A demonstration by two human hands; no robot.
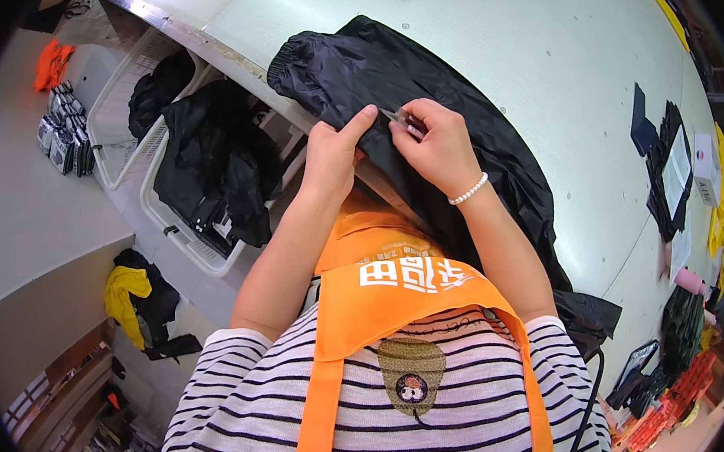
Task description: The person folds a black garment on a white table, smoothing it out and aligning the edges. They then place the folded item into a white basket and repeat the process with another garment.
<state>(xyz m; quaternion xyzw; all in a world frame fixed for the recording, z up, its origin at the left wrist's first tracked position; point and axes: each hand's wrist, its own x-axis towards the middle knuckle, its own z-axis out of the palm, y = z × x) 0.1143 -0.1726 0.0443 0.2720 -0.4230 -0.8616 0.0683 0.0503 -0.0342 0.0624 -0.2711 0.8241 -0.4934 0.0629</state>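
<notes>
Nearest the camera: striped shirt under an orange apron (388, 311), both forearms reaching up from the lower edge. Right wrist carries a white bead bracelet (469, 189). Left hand (333, 155) presses on the black garment (420, 107), thumb extended, fingers clenched down into the fabric at the counter's edge. Right hand (441, 144) sits just beside it, fingers pinched on a small dark tool (400, 119) (kind not clear, too small to tell) with its tip touching the cloth. The garment lies spread over the near edge of the pale counter (554, 50), elastic hem toward the far left. Beyond the edge, left: white baskets (175, 231) holding more black clothing. Far right of counter: dark pieces and white cards, well apart from the hands.
</notes>
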